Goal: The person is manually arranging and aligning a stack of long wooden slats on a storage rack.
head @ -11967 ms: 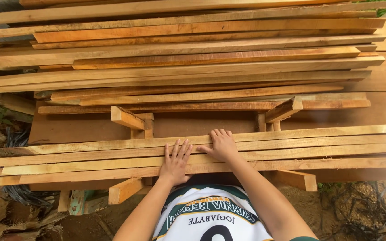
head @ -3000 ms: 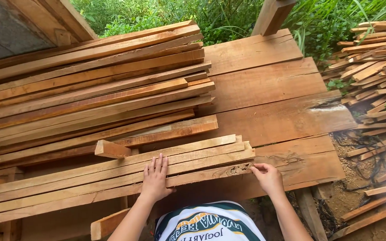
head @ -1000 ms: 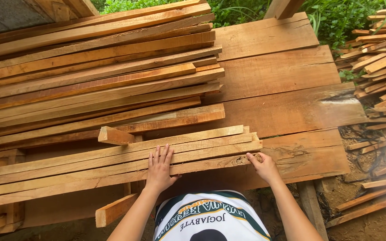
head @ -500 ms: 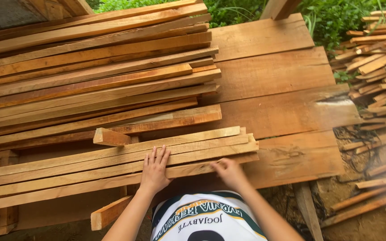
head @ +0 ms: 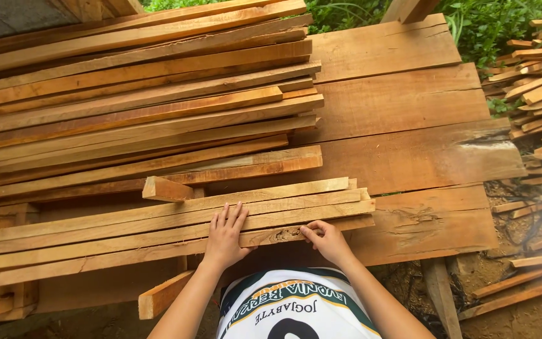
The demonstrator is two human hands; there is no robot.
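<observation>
While a big stack of long slats fills the wide plank table, a smaller row of slats lies at its near edge; left hand rests flat, fingers spread, on them, right hand curls against the nearest slat.

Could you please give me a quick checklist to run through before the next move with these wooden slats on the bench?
1. Left hand flat on the row of slats, fingers spread: ok.
2. Right hand has a hold on the nearest slat, fingertips at its front edge: ok.
3. Slat ends flush at the right: not ok, they are stepped.
4. Nearest slat sound: not ok, its face is chipped beside the right hand.
5. Slats fully supported: ok, they lie on the wide planks of the bench.
6. Big stack behind stable: cannot tell.
</observation>
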